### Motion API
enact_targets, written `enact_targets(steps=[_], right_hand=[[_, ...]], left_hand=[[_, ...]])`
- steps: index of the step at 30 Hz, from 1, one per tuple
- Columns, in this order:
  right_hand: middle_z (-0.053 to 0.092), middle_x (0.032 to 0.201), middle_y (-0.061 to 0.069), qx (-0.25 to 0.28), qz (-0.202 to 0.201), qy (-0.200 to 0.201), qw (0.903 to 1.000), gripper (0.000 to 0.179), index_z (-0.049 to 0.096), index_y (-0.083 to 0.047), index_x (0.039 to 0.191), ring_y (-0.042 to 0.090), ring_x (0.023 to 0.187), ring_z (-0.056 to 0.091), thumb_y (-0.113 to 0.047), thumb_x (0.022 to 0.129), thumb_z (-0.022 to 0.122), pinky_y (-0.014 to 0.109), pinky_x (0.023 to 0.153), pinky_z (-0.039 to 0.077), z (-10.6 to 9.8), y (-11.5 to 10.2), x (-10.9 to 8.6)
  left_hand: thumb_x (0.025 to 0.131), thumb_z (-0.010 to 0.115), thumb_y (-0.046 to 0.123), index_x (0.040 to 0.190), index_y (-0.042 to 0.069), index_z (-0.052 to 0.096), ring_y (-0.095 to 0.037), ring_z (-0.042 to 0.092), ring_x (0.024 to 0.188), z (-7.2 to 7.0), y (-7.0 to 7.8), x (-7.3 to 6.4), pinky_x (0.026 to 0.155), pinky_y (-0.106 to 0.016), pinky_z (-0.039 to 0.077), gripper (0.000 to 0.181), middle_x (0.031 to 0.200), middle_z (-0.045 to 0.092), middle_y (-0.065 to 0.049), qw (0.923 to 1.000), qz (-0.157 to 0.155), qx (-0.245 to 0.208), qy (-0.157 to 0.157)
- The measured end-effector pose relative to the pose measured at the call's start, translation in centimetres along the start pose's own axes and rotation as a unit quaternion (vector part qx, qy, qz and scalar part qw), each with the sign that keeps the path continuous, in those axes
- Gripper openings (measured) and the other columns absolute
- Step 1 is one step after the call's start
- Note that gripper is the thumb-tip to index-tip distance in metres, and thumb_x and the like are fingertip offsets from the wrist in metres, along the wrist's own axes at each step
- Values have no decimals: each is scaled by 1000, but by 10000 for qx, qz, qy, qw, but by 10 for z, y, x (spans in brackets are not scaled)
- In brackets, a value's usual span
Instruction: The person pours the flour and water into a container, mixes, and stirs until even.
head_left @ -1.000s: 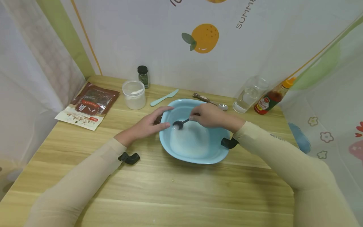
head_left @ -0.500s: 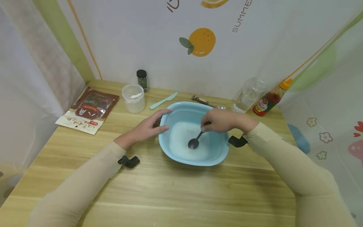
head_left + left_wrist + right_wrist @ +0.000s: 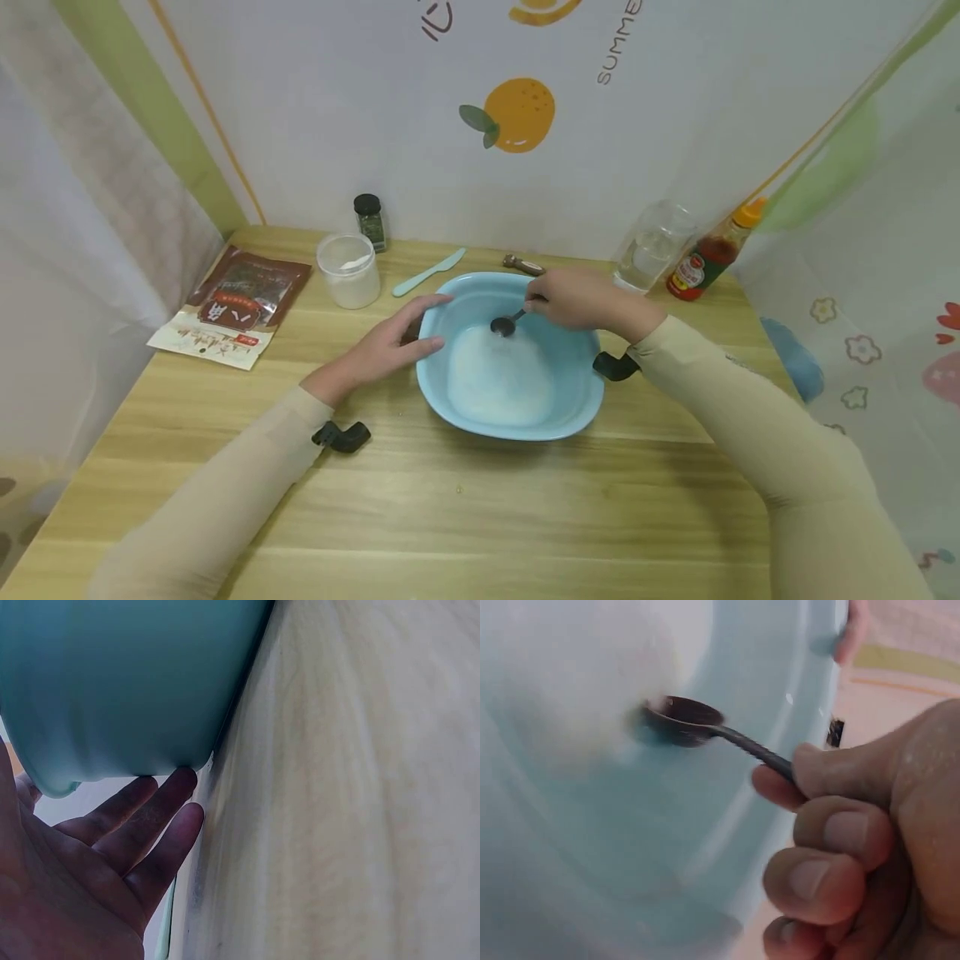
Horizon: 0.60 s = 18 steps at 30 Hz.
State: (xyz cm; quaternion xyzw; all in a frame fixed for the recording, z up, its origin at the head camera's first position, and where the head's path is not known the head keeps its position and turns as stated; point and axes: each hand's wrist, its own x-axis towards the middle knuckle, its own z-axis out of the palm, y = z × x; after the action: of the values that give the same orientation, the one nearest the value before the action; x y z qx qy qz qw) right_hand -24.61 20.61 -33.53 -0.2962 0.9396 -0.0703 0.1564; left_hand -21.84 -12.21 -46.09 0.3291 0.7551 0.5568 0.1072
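A light blue basin [image 3: 577, 412] stands on the wooden table, with something white [image 3: 498, 379] covering its bottom; whether powder or cloudy liquid I cannot tell. My left hand [image 3: 382, 346] holds the basin's left side, thumb over the rim. In the left wrist view several fingers [image 3: 161, 817] touch its outer wall. My right hand [image 3: 573, 300] reaches over the far right rim and pinches the handle of a dark measuring spoon [image 3: 504, 325]. In the right wrist view the spoon's round, deep bowl [image 3: 684, 720] hangs inside the basin; whether it carries anything is blurred.
Along the back stand a tub of white powder [image 3: 352, 283], a dark-capped spice jar [image 3: 371, 223], a glass of water [image 3: 648, 254] and a sauce bottle [image 3: 708, 260]. A pale green knife [image 3: 429, 272], a spoon handle [image 3: 523, 265] and a spice packet [image 3: 240, 300] lie there.
The dark measuring spoon moved from the basin's left side towards the near middle, then back to the far side. My left hand keeps its hold on the rim.
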Motion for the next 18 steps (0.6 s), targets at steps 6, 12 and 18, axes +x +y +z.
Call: enact_targets(steps=[6, 12, 18], right_hand=[[81, 110, 1, 102, -487, -53, 9987, 24, 83, -11, 121, 19, 92, 69, -25, 115, 64, 44, 86, 59, 10, -19, 9], [80, 105, -4, 416, -1289, -242, 9905, 17, 83, -12, 116, 14, 91, 68, -21, 113, 68, 40, 86, 59, 19, -29, 7], [78, 96, -4, 541, -1574, -849, 9824, 14, 84, -12, 105, 10, 84, 64, -17, 110, 71, 38, 82, 58, 11, -19, -5]], left_hand=[[112, 66, 19, 171, 11, 36, -45, 64, 136, 3, -2, -5, 94, -41, 67, 67, 164, 48, -24, 9998, 43, -203, 63], [112, 64, 16, 172, 12, 34, -48, 64, 135, 3, 1, -7, 91, -42, 68, 67, 163, 46, -28, 9992, 19, -389, 38], [113, 64, 14, 172, 8, 34, -49, 65, 134, 3, 4, -1, 91, -42, 68, 67, 161, 49, -30, 9994, 125, -321, -43]])
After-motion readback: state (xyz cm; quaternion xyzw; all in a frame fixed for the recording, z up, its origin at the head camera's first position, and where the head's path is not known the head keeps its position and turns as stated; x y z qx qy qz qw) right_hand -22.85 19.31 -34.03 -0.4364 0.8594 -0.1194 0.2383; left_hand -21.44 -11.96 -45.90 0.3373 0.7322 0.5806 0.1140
